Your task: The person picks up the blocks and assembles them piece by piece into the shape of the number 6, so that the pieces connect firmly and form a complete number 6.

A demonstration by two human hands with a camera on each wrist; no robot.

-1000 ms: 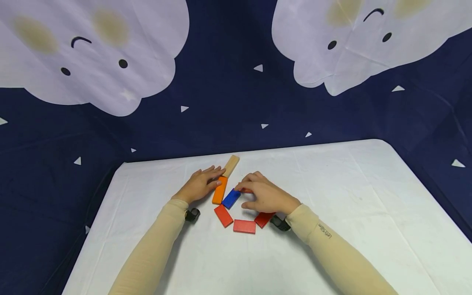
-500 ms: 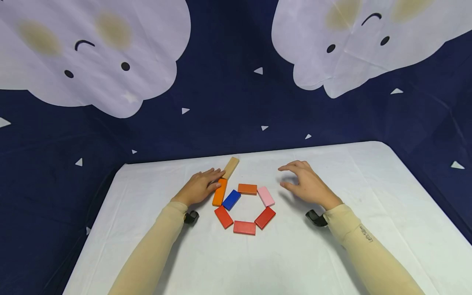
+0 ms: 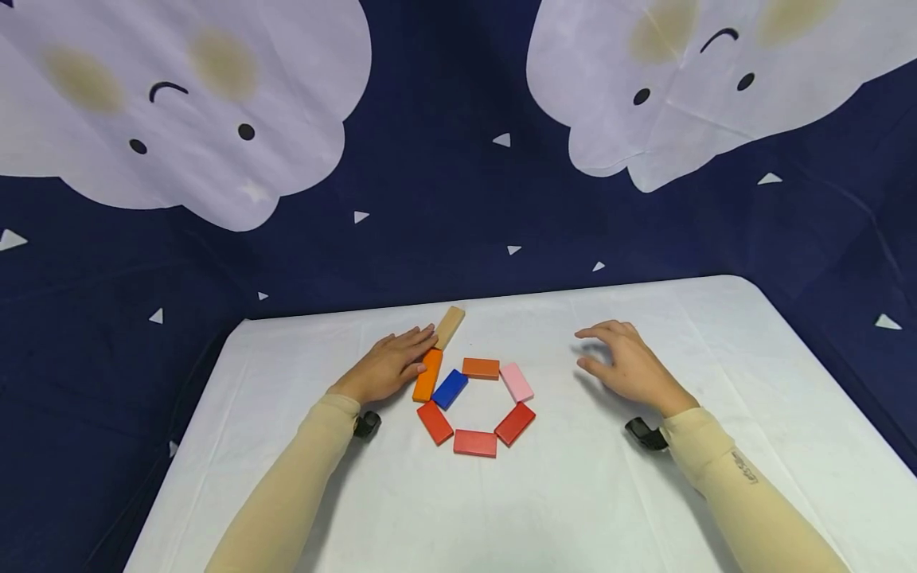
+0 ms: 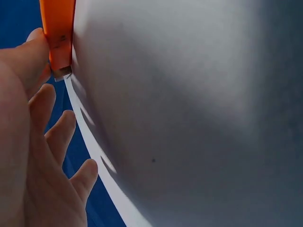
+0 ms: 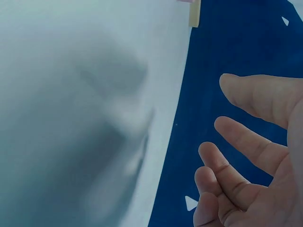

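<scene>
My left hand (image 3: 387,366) lies with extended fingers along the left side of a long orange block (image 3: 428,376), thumb against it and fingertips by a plain wooden block (image 3: 450,327). In the left wrist view, the end of the orange block (image 4: 59,33) shows beside the thumb. My right hand (image 3: 634,366) hovers to the right of the blocks, fingers loosely bent and holding nothing. Between the hands lies a ring of flat blocks: blue (image 3: 450,389), dark orange (image 3: 481,368), pink (image 3: 517,383), and three red ones, including the front red block (image 3: 475,444).
A white cloth covers the table (image 3: 573,501). Behind its far edge hangs a dark blue curtain (image 3: 437,199) printed with white clouds and small triangles. Each wrist carries a small black camera, such as the right one (image 3: 647,434).
My right hand has left the dark orange block and moved away to the right, uncovering that block and the pink one. My left hand stays almost where it was.
</scene>
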